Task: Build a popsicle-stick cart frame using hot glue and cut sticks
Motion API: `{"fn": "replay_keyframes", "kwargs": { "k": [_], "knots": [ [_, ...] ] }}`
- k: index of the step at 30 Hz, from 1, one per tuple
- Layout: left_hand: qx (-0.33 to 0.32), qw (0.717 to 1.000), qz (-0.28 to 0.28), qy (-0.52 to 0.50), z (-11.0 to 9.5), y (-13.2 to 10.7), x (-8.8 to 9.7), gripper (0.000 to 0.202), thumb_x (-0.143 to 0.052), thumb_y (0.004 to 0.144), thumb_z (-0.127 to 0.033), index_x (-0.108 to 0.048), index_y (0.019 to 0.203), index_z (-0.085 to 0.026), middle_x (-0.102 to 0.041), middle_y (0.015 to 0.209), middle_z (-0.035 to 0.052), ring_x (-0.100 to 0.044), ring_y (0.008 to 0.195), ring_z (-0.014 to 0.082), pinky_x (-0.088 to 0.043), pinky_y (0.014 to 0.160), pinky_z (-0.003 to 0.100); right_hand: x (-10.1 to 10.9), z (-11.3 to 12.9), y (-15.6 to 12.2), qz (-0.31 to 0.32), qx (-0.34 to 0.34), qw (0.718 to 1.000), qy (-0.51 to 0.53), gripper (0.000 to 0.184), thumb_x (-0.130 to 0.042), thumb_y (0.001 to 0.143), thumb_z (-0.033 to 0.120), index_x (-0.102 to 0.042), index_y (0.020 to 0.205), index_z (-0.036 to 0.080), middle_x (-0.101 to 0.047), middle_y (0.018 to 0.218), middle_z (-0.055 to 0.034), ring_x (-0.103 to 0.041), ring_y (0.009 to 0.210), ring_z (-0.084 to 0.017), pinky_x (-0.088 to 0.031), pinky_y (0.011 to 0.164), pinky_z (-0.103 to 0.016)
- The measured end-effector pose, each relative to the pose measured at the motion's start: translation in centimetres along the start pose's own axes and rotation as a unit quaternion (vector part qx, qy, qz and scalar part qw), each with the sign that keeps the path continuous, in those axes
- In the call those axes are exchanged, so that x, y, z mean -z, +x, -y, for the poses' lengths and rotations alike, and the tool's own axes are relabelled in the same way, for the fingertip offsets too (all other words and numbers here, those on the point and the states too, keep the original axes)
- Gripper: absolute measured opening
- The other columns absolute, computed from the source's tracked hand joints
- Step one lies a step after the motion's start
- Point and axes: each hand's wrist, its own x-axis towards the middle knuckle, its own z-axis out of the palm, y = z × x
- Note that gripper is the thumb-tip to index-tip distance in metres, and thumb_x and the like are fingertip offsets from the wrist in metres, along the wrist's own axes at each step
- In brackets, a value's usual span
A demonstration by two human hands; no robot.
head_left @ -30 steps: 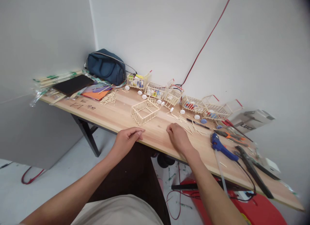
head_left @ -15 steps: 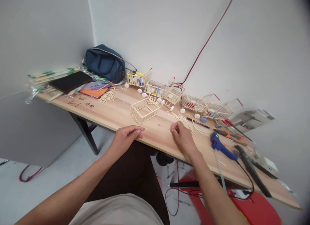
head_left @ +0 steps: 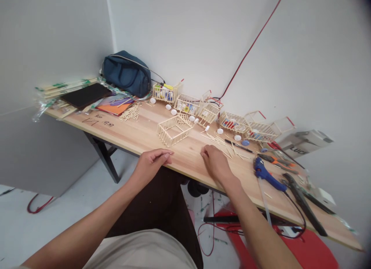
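My left hand hovers at the front edge of the wooden table, thumb and fingers pinched together; anything between the tips is too small to make out. To its right, my right hand rests low over the tabletop with curled fingers, and what they hold, if anything, is hidden. Beyond and between the hands stands an open box frame of thin wooden sticks, touched by neither. Loose short sticks lie just past my right hand, with a black pen beside them.
Small stick-built shopping carts with white wheels line the wall. A blue glue gun, orange-handled pliers and a black tool lie right. At left are a blue bag, a dark tablet and a stick pile.
My right hand has shifted slightly left and its fingers stay curled. My left hand keeps its pinch in nearly the same place. The camera view has moved a little.
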Motion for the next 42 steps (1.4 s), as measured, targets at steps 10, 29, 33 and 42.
{"fn": "replay_keyframes", "kwargs": {
  "k": [10, 29, 33, 42],
  "knots": [
    [0.0, 1.0, 0.008, -0.01, 0.2, 0.2, 0.1, 0.028, -0.061, 0.081, -0.037, -0.074, 0.094, -0.015, -0.072, 0.073, 0.0027, -0.066, 0.068, 0.0137, -0.057, 0.073, 0.026, 0.1, -0.5, 1.4, 0.017, -0.028, 0.996, -0.086, 0.02, -0.04, 0.093, 0.014, -0.059, 0.089, 0.015, -0.066, 0.088, -0.0133, -0.059, 0.077, -0.023, -0.033, 0.064, -0.03],
    [0.006, 1.0, 0.011, -0.009, 0.3, 0.2, 0.2, 0.027, -0.061, 0.082, -0.035, -0.074, 0.094, -0.014, -0.071, 0.073, 0.0022, -0.064, 0.067, 0.0125, -0.056, 0.071, 0.024, -1.6, -1.1, 4.5, -0.062, -0.04, 0.997, -0.027, 0.022, -0.036, 0.094, 0.016, -0.057, 0.092, 0.014, -0.064, 0.084, -0.0118, -0.055, 0.073, -0.021, -0.034, 0.065, -0.03],
    [0.01, 1.0, 0.013, -0.004, 0.3, 0.1, 0.2, 0.028, -0.061, 0.082, -0.035, -0.073, 0.095, -0.014, -0.071, 0.072, 0.0022, -0.064, 0.067, 0.0119, -0.055, 0.07, 0.022, -1.7, -0.2, 5.0, -0.065, 0.015, 0.998, 0.011, 0.019, -0.042, 0.093, 0.021, -0.059, 0.084, 0.018, -0.063, 0.087, -0.0085, -0.056, 0.08, -0.02, -0.036, 0.069, -0.029],
    [-0.005, 1.0, 0.019, 0.002, 0.6, 0.1, 0.2, 0.028, -0.059, 0.084, -0.035, -0.073, 0.096, -0.014, -0.071, 0.073, 0.0022, -0.063, 0.067, 0.0121, -0.054, 0.071, 0.022, -1.3, 0.7, 2.3, -0.034, 0.055, 0.996, 0.054, 0.013, -0.046, 0.086, 0.017, -0.053, 0.075, 0.02, -0.061, 0.081, -0.0062, -0.053, 0.076, -0.019, -0.036, 0.069, -0.028]
  ]
}}
